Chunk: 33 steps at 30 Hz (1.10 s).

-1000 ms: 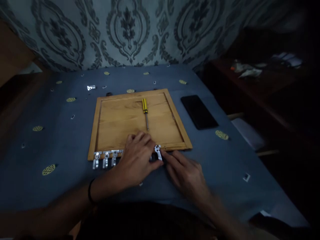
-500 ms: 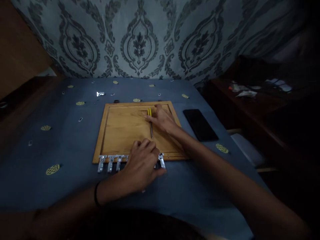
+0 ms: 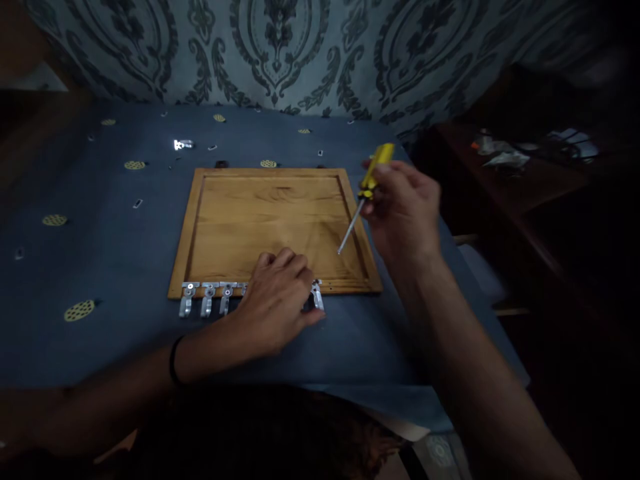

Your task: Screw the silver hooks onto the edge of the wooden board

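Note:
A framed wooden panel [image 3: 270, 227] lies flat on the blue cloth. Along its near edge sits a row of silver metal hinges [image 3: 187, 300], the middle ones hidden under my left hand [image 3: 277, 300]. That hand is curled over the edge, its thumb against the arm of the rightmost hinge [image 3: 317, 298]; its fingertips are partly hidden. Above the panel's right side, my right hand [image 3: 407, 210] grips a screwdriver [image 3: 373, 173] by its yellow handle. The shaft slants down to the left, its tip apart from the hinges.
Another silver hinge [image 3: 184, 144] lies on the patterned tablecloth [image 3: 115, 253] beyond the panel's far left corner. Patterned fabric [image 3: 275, 53] hangs behind the table. At the right stands a dark red surface [image 3: 545, 187] with crumpled plastic [image 3: 505, 157] on it.
My right hand has lifted the screwdriver off the panel and brought it to the right. My left hand stays over the hinges. The view has tilted down, and the phone is now hidden.

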{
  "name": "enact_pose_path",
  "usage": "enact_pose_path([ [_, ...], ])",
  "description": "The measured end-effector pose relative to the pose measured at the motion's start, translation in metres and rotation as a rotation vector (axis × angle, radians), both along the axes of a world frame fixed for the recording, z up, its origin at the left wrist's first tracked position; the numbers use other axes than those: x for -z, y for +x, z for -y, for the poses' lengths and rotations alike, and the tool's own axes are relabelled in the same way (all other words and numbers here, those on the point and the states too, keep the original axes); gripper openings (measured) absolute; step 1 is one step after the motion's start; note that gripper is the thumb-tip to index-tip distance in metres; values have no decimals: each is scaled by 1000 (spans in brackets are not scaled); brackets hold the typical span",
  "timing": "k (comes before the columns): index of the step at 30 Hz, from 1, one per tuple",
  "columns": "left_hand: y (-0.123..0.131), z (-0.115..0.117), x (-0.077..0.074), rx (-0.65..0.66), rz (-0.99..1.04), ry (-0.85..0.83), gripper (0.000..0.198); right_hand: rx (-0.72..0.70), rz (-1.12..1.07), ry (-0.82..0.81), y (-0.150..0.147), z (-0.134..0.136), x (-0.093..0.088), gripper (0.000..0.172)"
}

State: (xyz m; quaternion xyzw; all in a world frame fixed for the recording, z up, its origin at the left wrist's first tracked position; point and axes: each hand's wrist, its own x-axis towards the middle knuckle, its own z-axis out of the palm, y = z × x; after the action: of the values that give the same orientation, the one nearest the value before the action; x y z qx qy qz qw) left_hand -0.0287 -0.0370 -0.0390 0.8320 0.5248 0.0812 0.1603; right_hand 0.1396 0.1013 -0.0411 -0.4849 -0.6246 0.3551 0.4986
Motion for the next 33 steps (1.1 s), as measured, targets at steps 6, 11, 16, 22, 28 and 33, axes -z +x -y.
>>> enact_pose_path([
  [6,0,0,0,-2,6,-7,34,180,-345,220,6,50,0,15],
  [11,1,0,0,1,19,-11,32,173,-441,447,-7,60,8,17],
  [16,-1,2,4,8,40,55,31,106,-362,430,-11,73,7,21],
  [22,-1,2,6,11,38,100,34,39,-314,277,-11,84,10,17],
  [28,0,2,4,9,16,87,36,-8,-297,252,-11,85,14,16],
  [33,-1,2,5,13,9,87,34,-22,-300,253,-10,84,15,19],
])
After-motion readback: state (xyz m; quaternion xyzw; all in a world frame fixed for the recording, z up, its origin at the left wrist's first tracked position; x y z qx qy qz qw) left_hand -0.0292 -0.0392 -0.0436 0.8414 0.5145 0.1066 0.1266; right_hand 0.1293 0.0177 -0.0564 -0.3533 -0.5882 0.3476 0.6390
